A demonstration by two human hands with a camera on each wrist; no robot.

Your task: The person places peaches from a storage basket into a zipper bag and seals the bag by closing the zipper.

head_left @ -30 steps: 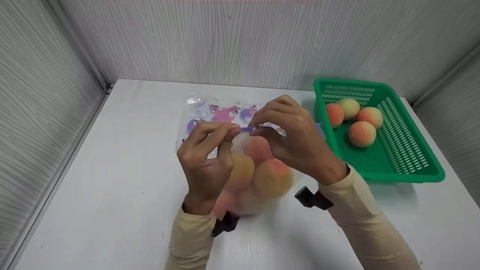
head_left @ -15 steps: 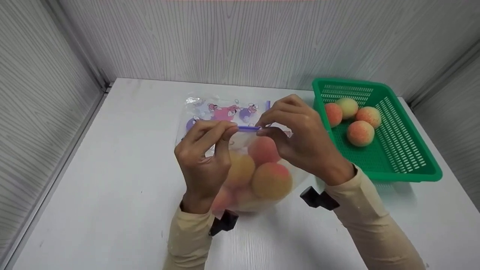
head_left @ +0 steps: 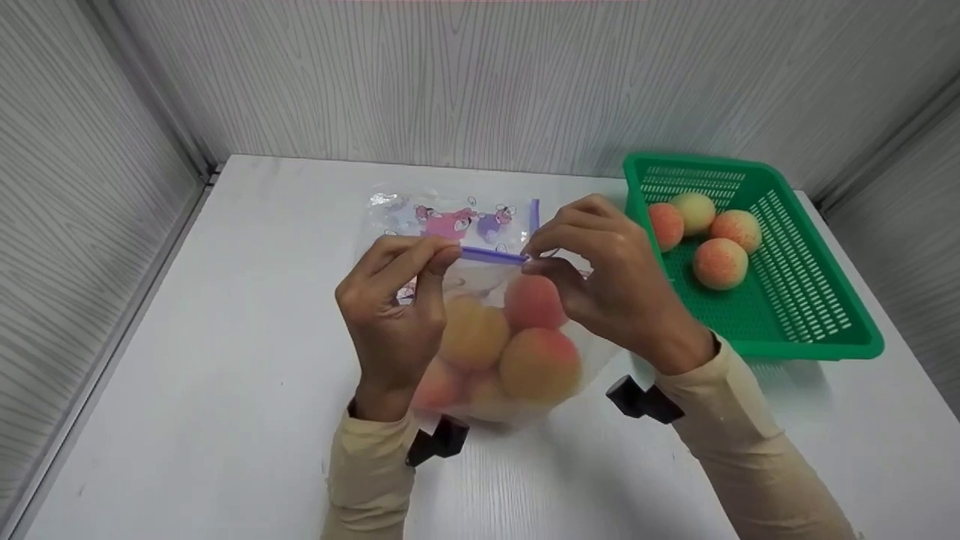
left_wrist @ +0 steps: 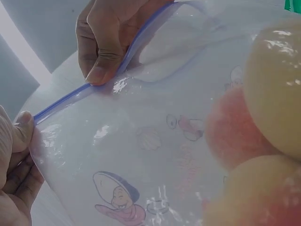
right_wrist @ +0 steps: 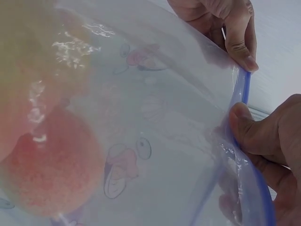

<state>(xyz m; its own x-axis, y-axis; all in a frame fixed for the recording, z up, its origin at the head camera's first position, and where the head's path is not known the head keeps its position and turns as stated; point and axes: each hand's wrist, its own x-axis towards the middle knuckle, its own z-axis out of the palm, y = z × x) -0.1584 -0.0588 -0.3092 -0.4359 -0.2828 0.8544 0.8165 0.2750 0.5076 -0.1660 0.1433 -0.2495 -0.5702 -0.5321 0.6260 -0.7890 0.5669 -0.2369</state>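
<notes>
Clearly the bag (left_wrist: pixel 94 141) is the thing to watch: clear plastic with cartoon prints, it stands in the middle of the counter (head_left: pixel 217 360), bulging with peaches (head_left: pixel 540 364) below the two hands. The left hand (head_left: pixel 394 304) pinches one end of the purple strip (head_left: pixel 492 256) between thumb and fingers; the right hand (head_left: pixel 611 281) pinches the same strip further along. Between them it runs straight, while beyond the right hand the mouth gapes, as both wrist views show.

Pressing the strip together looks like the step in hand, so the left grip should stay firm at its corner, giving the right thumb and fingertip something to pull against. Squeeze the two edges squarely, in short overlapping pinches, working toward the gaping end; skipping ahead would risk leaving an unsealed gap. Keep the line taut but not stretched, since thin film probably wrinkles easily and could pull the ridges out of line. Letting the peaches' weight rest low would likely ease the strain on the seam. The green basket (head_left: pixel 817 351) with four loose peaches (head_left: pixel 720 264) sits near the right forearm, so mind that elbow.
</notes>
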